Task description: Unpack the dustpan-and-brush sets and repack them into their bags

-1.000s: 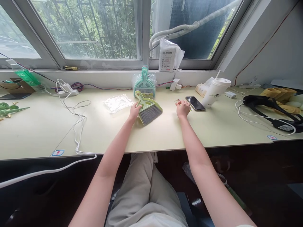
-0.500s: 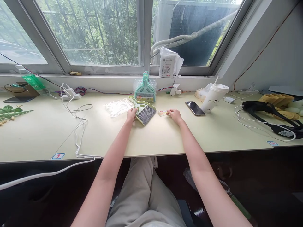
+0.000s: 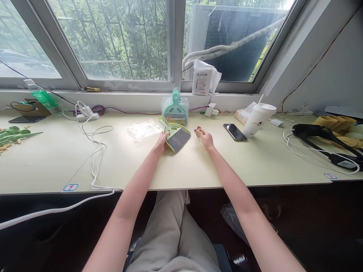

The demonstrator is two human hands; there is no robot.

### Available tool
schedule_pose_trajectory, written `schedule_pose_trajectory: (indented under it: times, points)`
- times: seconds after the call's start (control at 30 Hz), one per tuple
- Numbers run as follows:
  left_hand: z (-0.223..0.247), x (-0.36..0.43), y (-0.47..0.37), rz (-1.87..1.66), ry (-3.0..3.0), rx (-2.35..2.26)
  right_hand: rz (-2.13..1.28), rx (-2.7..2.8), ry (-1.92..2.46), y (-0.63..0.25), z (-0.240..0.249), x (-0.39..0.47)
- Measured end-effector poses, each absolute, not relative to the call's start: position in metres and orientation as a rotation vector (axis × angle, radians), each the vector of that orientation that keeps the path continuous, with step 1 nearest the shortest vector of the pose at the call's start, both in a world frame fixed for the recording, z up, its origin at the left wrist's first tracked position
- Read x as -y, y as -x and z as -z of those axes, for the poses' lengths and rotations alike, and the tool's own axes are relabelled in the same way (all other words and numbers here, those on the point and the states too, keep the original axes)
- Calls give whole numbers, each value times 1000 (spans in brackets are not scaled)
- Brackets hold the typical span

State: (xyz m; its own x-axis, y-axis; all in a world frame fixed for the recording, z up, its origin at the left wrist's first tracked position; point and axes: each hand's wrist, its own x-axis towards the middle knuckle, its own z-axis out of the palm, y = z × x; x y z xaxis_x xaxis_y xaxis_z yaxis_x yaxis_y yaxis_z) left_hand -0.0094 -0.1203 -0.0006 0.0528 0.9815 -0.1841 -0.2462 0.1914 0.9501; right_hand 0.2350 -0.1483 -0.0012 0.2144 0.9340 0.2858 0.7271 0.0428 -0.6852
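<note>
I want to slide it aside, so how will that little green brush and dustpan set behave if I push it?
The brush and dustpan set looks like thin plastic, so probably light and stiff. It lies flat, so it should slide, not roll. The left hand touches its edge.

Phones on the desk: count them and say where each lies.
2. A black smartphone lies flat beside the white lidded paper cup, right of the right hand. A second dark phone lies at the far left by the brown box. Others may be hidden.
</note>
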Motion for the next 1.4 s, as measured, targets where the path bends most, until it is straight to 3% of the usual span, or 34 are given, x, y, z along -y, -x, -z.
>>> schedule_pose_trajectory:
  times: [0.13, 0.3, 0.73, 0.9, 0.97, 1.13, 1.4]
  points:
    - [2, 132, -4, -1166, -934, -930, -212, 1664, 1535, -205, -1, 157]
    - [1, 142, -9, -1153, -1052, -772, -376, 2129, 1569, -167, 11, 169]
    - [-6, 143, -5, -1218, -1054, -686, -395, 2124, 1531, -168, 2, 173]
    - [-8, 143, -5, -1266, -1061, -605, -371, 1819, 1518, -172, 4, 168]
    - [-8, 143, -4, -1290, -1065, -592, -514, 1559, 1480, -174, 4, 165]
    - [-8, 143, -3, -1277, -1088, -619, -1271, 1128, 1118, -178, 1, 166]
    - [-9, 144, -4, -1194, -1135, -684, -1348, 899, 1045, -176, -5, 171]
